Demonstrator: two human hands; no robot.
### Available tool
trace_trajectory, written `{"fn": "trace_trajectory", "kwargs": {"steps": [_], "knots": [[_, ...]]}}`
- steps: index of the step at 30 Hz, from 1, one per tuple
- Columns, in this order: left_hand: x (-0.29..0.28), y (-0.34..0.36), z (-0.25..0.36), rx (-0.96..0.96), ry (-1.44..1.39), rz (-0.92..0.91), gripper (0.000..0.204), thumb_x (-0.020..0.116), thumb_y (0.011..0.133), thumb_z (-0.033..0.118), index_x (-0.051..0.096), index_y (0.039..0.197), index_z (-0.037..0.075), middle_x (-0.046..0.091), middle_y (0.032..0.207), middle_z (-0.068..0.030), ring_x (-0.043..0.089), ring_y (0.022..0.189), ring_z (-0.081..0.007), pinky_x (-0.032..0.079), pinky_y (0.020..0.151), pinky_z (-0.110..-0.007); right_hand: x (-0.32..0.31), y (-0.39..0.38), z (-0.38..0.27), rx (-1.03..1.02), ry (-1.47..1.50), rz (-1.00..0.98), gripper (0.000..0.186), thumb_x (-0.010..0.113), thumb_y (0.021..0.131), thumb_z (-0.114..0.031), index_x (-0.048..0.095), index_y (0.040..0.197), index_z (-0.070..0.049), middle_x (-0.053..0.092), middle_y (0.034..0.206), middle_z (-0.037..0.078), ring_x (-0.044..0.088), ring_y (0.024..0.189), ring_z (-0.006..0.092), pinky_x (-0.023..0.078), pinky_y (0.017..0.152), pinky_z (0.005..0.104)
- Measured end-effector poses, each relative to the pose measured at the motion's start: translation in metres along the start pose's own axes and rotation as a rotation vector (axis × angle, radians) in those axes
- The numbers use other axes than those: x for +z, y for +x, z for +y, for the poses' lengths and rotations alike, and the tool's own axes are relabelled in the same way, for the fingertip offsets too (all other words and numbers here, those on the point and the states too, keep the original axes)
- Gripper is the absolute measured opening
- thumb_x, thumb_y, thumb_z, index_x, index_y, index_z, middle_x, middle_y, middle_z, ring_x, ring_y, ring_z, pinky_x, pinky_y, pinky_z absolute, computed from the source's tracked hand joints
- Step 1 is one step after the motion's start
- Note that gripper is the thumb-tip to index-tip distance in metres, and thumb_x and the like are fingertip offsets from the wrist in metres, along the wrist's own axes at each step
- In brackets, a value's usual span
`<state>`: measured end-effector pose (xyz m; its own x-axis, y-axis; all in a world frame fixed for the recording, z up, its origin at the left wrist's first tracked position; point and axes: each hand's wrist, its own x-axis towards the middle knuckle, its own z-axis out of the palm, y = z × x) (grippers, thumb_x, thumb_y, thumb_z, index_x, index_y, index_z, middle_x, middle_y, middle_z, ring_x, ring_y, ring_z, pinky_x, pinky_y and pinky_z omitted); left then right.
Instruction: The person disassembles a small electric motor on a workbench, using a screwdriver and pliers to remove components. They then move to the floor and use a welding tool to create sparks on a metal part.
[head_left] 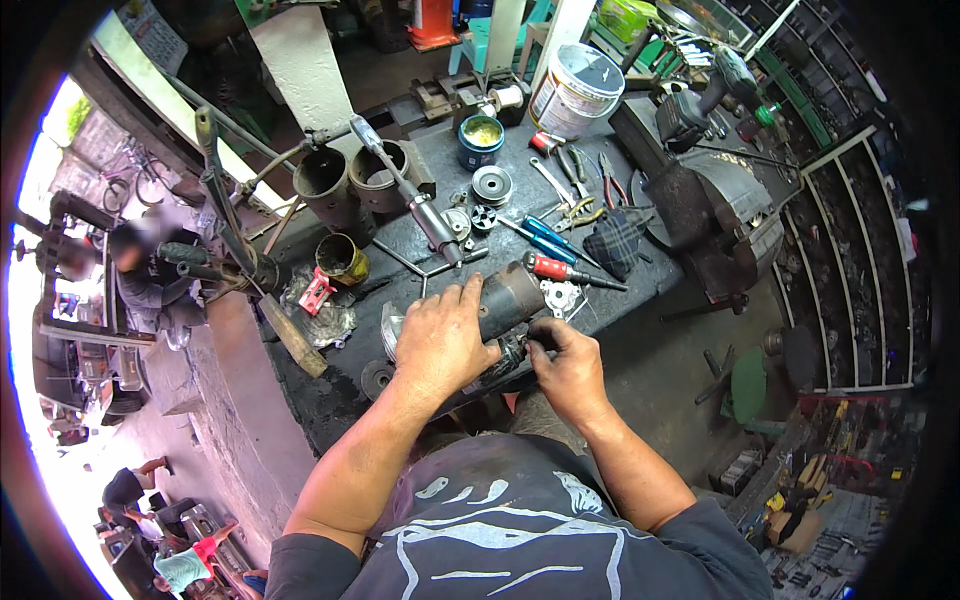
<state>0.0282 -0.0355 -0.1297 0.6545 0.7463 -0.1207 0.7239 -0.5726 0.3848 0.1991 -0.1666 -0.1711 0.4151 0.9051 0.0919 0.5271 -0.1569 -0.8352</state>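
A dark cylindrical motor (512, 298), apparently a starter motor, lies at the near edge of the bench with a smaller part along its near side. My left hand (445, 335) grips it from above, fingers stretched over the body and thumb toward the smaller part. At that part's right end, my right hand (568, 365) has its fingers curled in a pinch; what they hold is hidden. Just beyond lie a red-and-black screwdriver-like tool (565, 270), a pale metal end cover (562, 297) and blue-handled screwdrivers (545, 240).
Pliers (578, 212), a wrench (548, 180), a pulley (491, 184) and a blue tub (480, 142) stand or lie farther back. A white bucket (578, 90) stands behind. At left are a wooden-handled hammer (295, 335) and a yellow-rimmed can (342, 260); a vise-like machine (725, 205) is at right.
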Motion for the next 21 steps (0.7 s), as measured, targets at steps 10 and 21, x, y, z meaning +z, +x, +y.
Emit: {"fn": "trace_trajectory", "kwargs": {"steps": [10,21], "knots": [[0.006,0.001,-0.009,0.054,-0.015,0.013,0.093,0.09,0.08,0.034,0.054,0.158,0.0,0.073,0.128,-0.0175,0.074,0.117,-0.0361,0.057,0.104,-0.048,0.01,-0.009,-0.016,0.574,0.441,0.046,0.021,0.082,0.095,0.005,0.076,0.114,0.005,0.078,0.099,0.005,0.07,0.089,0.0097,0.058,0.08,0.0264],[0.008,0.001,-0.014,0.082,-0.04,0.027,0.093,0.092,0.079,0.033,0.054,0.157,-0.002,0.072,0.125,-0.0158,0.073,0.115,-0.0333,0.056,0.103,-0.047,0.018,-0.013,-0.023,0.238,-0.179,0.09,0.018,0.082,0.093,-0.008,0.081,0.104,0.006,0.074,0.089,0.015,0.071,0.08,0.0196,0.056,0.074,0.0351]]}}
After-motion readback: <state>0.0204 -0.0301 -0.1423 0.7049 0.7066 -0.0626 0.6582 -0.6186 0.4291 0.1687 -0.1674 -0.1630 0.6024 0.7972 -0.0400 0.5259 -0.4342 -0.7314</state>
